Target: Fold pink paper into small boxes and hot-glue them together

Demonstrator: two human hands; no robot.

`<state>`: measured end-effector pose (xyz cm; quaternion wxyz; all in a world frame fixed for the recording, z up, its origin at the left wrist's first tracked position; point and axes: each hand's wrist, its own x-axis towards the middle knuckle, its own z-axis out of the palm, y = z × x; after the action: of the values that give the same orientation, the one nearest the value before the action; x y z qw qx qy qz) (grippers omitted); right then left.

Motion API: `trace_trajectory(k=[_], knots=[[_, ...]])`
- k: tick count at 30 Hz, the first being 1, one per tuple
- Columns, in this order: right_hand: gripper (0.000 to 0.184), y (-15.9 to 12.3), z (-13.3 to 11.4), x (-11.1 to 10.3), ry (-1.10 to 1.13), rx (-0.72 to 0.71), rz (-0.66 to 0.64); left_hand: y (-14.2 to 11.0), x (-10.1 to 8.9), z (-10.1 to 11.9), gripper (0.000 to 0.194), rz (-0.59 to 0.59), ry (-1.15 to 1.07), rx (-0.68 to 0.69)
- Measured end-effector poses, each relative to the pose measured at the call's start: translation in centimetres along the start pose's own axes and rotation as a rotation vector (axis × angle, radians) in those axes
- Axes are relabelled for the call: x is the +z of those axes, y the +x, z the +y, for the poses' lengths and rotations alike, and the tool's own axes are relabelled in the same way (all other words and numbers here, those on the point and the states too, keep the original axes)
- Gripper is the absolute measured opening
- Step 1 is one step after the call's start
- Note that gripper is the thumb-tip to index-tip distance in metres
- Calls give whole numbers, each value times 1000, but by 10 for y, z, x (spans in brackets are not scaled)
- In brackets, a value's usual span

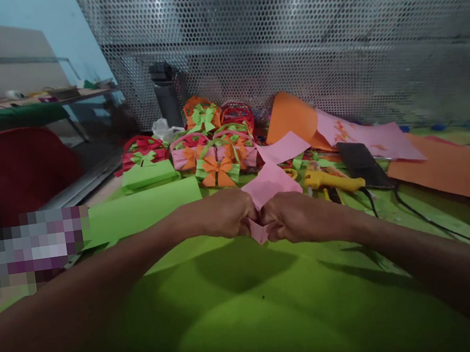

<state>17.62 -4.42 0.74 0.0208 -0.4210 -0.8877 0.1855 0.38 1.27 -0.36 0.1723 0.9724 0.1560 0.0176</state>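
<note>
A: Nearest the lens: two bare forearms reaching in over a green sheet (253, 312) spread across the table (1, 305).

B: And the hands?

A: Left hand (223, 215) and right hand (296, 217) knuckle to knuckle, above the middle of that green sheet. Fingers of both closed, pinching the lower edge of a pink paper piece (269, 189). Rest of the pink piece sticking up and away behind the knuckles.

B: Beyond them?

A: Folded green paper (139, 209) just left of the left hand. Yellow glue gun (333, 180) lying near the right hand, black cable trailing off to the right. Black phone (361, 164) just behind the gun. Farther back, a cluster of small paper baskets (213, 144) with pinwheel bows, in pink, red, orange and green. Orange paper sheet (294, 116) and loose pink sheets (368, 138) to the right of the cluster. Perforated metal panel (307, 34) standing behind everything.
</note>
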Motion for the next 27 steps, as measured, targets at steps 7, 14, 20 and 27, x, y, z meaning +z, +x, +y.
trace_trajectory(k=[7, 14, 20, 27], knots=[[6, -1, 4, -4, -34, -53, -34, 1, 2, 0, 10, 27, 35, 37], [5, 3, 8, -9, 69, -141, -155, 2, 3, 1, 9, 70, 122, 24], [4, 6, 11, -9, 118, -159, -215, 2, 4, 2, 8, 82, 138, 11], [5, 7, 12, -6, 143, -148, -229, 1, 3, 5, 10, 105, 153, 5]])
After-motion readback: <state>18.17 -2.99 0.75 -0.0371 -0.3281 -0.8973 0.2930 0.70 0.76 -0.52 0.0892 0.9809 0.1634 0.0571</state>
